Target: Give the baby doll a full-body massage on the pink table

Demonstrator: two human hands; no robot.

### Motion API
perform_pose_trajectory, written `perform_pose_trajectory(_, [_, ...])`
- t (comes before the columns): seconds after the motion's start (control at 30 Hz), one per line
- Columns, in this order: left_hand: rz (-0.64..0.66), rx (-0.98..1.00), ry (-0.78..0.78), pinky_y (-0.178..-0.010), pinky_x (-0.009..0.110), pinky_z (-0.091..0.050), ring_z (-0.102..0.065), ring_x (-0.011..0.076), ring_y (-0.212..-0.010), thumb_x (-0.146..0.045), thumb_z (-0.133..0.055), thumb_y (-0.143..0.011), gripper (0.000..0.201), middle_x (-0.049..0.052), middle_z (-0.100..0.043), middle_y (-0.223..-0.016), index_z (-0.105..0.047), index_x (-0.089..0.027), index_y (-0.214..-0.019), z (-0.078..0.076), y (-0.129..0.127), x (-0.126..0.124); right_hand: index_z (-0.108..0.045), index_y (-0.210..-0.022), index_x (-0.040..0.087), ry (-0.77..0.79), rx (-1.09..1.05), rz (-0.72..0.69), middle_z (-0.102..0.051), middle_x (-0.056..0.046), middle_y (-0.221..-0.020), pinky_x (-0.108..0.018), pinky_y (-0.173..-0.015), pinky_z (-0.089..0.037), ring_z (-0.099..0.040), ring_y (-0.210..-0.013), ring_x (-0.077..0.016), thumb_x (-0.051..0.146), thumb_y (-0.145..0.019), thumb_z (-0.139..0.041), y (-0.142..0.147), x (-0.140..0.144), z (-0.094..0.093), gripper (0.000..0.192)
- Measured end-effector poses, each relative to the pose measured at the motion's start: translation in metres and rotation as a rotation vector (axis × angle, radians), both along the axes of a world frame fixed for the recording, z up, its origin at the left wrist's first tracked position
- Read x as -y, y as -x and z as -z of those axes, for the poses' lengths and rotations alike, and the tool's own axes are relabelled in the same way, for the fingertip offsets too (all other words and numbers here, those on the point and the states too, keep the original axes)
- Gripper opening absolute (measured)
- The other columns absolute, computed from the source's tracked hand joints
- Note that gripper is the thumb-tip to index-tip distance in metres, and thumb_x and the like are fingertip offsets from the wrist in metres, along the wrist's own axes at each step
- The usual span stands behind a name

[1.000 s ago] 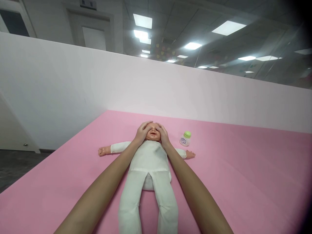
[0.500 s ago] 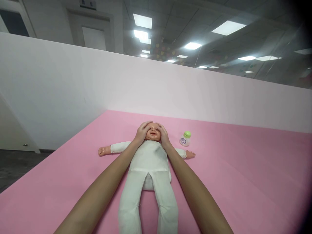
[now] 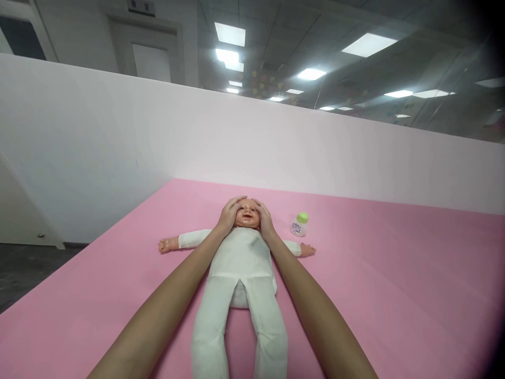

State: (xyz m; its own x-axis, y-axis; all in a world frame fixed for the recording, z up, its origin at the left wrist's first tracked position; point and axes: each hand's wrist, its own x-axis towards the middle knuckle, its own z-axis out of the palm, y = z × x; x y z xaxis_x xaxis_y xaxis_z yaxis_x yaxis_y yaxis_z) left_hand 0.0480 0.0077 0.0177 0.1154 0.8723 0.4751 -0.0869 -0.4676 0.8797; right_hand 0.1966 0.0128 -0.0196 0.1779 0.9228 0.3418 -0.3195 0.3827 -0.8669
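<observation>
A baby doll (image 3: pixel 243 258) lies on its back, its hard head away from me and its white cloth body and legs toward me. Its arms stretch out to both sides. My left hand (image 3: pixel 229 213) cups the left side of the doll's head, fingers curved over the temple and toward the crown. On the other side, my right hand (image 3: pixel 265 215) holds the head the same way. Between my palms the doll's face shows; the sides of its head are covered. A small clear bottle (image 3: pixel 299 226) with a green cap stands to the right of my right hand.
The doll and bottle rest on a pink table surface (image 3: pixel 379 273). A pale partition (image 3: pixel 276 142) rises along its back edge. Past the left edge lie a dark floor (image 3: pixel 23 268) and a light door panel (image 3: pixel 23 216).
My thumbs have slid slightly outward on the doll's face, so more of its eyes shows. Both hands remain around the head; the doll and bottle stay in place.
</observation>
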Motion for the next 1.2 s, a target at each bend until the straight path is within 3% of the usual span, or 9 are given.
perform_pose_trajectory(0.1, [0.002,0.008,0.010,-0.115,0.039,-0.041,-0.057,0.0255,-0.130,-0.023,-0.046,-0.083,0.044,0.010,-0.067,-0.135,-0.073,-0.017,-0.117,-0.002,0.000,0.002,-0.072,-0.115,0.025,-0.001,-0.021,-0.012,-0.070,-0.002,-0.127,-0.040,-0.109,-0.047,-0.061,-0.122,-0.0245,0.038,-0.080,-0.063,0.000,-0.004,0.003,0.038])
perform_pose_trajectory(0.33, [0.004,-0.005,0.014,-0.116,0.040,-0.040,-0.056,0.0262,-0.132,-0.027,-0.054,-0.084,0.040,0.009,-0.067,-0.135,-0.073,-0.018,-0.117,-0.003,0.001,0.003,-0.070,-0.119,0.026,-0.022,0.019,-0.012,-0.070,-0.003,-0.127,-0.038,-0.105,-0.050,-0.064,-0.117,-0.0239,0.044,-0.079,-0.072,0.000,0.001,0.003,0.044])
perform_pose_trajectory(0.47, [0.002,-0.002,0.012,-0.116,0.041,-0.041,-0.056,0.0271,-0.132,-0.027,-0.055,-0.083,0.039,0.010,-0.068,-0.132,-0.074,-0.019,-0.116,-0.002,0.000,0.002,-0.071,-0.116,0.025,-0.010,0.001,-0.008,-0.071,-0.003,-0.126,-0.039,-0.106,-0.049,-0.062,-0.120,-0.0244,0.042,-0.080,-0.068,0.000,0.000,0.001,0.040])
perform_pose_trajectory(0.7, [-0.013,0.009,0.006,-0.115,0.041,-0.041,-0.058,0.0249,-0.129,-0.021,-0.042,-0.083,0.046,0.011,-0.067,-0.133,-0.073,-0.016,-0.117,-0.002,-0.001,0.002,-0.072,-0.114,0.025,0.010,-0.032,-0.014,-0.070,-0.002,-0.124,-0.039,-0.107,-0.049,-0.061,-0.122,-0.0249,0.038,-0.080,-0.065,0.001,0.001,-0.001,0.037])
perform_pose_trajectory(0.93, [0.008,0.008,0.007,-0.115,0.041,-0.041,-0.056,0.0277,-0.131,-0.029,-0.057,-0.082,0.039,0.011,-0.068,-0.133,-0.073,-0.018,-0.116,-0.003,0.000,0.004,-0.071,-0.117,0.026,-0.004,0.031,0.000,-0.070,-0.003,-0.127,-0.039,-0.107,-0.048,-0.062,-0.119,-0.0246,0.042,-0.077,-0.074,0.001,0.008,-0.003,0.043])
perform_pose_trajectory(1.2, [-0.002,0.007,0.011,-0.115,0.040,-0.041,-0.057,0.0252,-0.130,-0.024,-0.046,-0.084,0.043,0.010,-0.067,-0.135,-0.073,-0.017,-0.117,-0.003,0.000,0.003,-0.072,-0.114,0.025,-0.002,-0.017,-0.007,-0.071,-0.003,-0.125,-0.040,-0.107,-0.049,-0.062,-0.121,-0.0248,0.040,-0.080,-0.066,0.001,-0.001,0.001,0.038])
